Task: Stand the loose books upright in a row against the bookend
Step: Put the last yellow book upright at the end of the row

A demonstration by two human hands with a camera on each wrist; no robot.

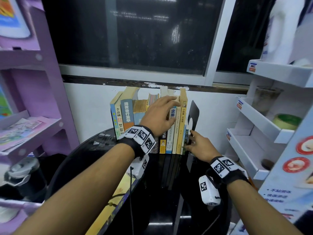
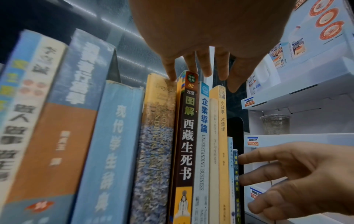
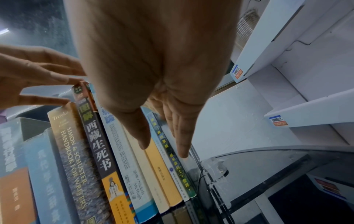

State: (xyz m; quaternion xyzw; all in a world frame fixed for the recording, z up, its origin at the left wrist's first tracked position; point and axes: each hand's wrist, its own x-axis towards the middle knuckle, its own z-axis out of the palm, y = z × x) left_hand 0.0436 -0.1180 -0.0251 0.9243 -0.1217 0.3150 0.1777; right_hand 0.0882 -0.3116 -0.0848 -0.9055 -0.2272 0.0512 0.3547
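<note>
Now squaring up: left hand [image 1: 158, 116], grip wide, steadies the book tops [image 2: 186, 75]; right hand [image 1: 200, 147], fingers straight, presses the bookend [image 1: 194, 116] inward; next, release gently.

Both forearms reach forward. The left hand [image 1: 158, 114], higher and farther, spreads straight fingers; the right hand [image 1: 200, 146], lower and nearer right, extends straight fingers too.

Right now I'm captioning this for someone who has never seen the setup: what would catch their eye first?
A row of books standing upright on a black table below a dark window. The left hand rests its fingers on the book tops, while the right hand presses the black bookend at the row's right end.
</note>
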